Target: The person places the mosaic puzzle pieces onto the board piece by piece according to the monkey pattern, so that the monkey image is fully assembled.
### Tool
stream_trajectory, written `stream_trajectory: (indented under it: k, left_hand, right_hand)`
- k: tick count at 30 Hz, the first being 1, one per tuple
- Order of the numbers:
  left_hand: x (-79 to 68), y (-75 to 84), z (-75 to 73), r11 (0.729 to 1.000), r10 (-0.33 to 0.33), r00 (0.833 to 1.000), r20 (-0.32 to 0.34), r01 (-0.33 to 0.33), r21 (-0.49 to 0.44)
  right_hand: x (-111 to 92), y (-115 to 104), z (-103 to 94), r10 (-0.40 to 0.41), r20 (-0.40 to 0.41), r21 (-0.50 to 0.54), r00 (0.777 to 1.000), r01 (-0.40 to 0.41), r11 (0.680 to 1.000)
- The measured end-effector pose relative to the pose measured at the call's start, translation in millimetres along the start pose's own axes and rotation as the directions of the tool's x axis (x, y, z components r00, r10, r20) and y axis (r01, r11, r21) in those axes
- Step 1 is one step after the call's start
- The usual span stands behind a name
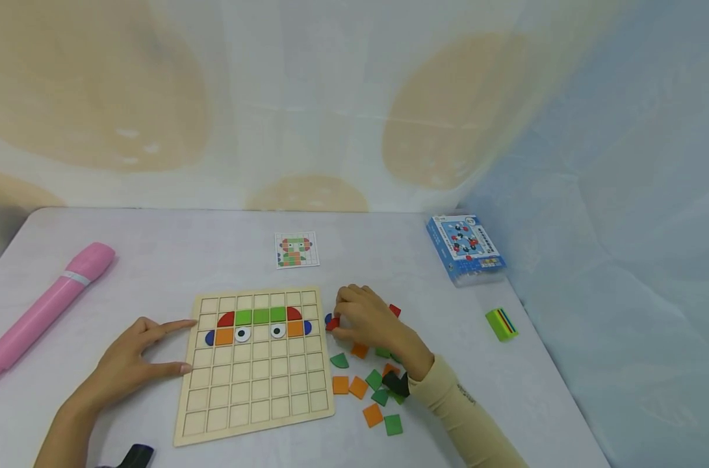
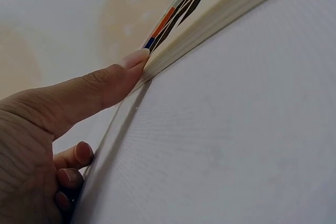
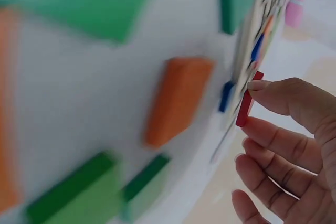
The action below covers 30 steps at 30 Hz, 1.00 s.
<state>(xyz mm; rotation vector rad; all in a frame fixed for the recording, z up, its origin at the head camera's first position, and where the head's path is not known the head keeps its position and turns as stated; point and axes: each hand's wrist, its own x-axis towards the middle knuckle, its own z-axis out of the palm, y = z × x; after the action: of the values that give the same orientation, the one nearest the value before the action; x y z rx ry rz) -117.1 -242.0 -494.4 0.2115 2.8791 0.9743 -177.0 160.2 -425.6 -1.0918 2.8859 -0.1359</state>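
Observation:
A wooden grid board lies on the white table. Set in its upper rows are red, green and orange tiles, blue pieces and two white eye discs. My left hand rests at the board's left edge, thumb and index finger outstretched and touching it. Between thumb and fingertips my right hand pinches a small red piece, just past the board's right edge. A blue piece lies close to that red piece. Loose orange tiles and green tiles are spread below the right hand.
Behind the board lies a printed pattern card. A blue box stands at the back right, with a stack of coloured pieces nearer. A pink tube-shaped object lies at the left, and a black object at the front edge.

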Motion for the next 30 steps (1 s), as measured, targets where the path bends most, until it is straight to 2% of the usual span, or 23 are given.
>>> stream_trajectory:
  k: [6, 13, 17, 30]
  left_hand:
    - [-1.7, -3.5, -0.8, 1.000, -0.002, 1.000, -0.001, 0.002, -0.009]
    - [-1.0, -2.4, -2.2, 1.000, 0.008, 1.000, -0.012, -0.008, -0.003]
    - [-0.5, -2.3, -1.1, 1.000, 0.010, 1.000, -0.013, -0.010, -0.008]
    - [-1.1, -4.5, -3.8, 0.997, 0.068, 0.997, -0.046, -0.070, -0.041]
  right_hand:
    - [24, -27, -3.6, -0.125, 0.012, -0.056, 0.992, 0.126, 0.990]
    - [53, -60, -1.0, -0.264, -0.008, -0.078, 0.965, 0.262, 0.962]
    - [65, -77, -0.1, -0.302, 0.016, -0.081, 0.953, 0.302, 0.950]
    - [94, -122, 10.9, -0.398, 0.141, -0.180, 0.907, 0.418, 0.890]
